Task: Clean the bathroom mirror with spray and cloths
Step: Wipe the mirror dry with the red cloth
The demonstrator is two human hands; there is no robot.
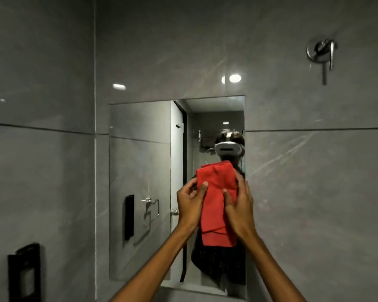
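A frameless rectangular mirror [140,182] hangs on the grey tiled wall straight ahead. In front of its right half I hold a red cloth [216,192], folded lengthwise and hanging down. My left hand [190,203] pinches its left edge with thumb and fingers. My right hand [238,205] grips its right edge, with fingers laid over the front. Both arms reach up from the bottom of the view. No spray bottle is in view. The mirror reflects a person wearing a headset, a door and a towel ring.
A chrome wall tap [322,52] sticks out at the upper right. A black wall fixture [24,273] sits on the left wall at the lower left. A wall corner [95,149] runs vertically just left of the mirror.
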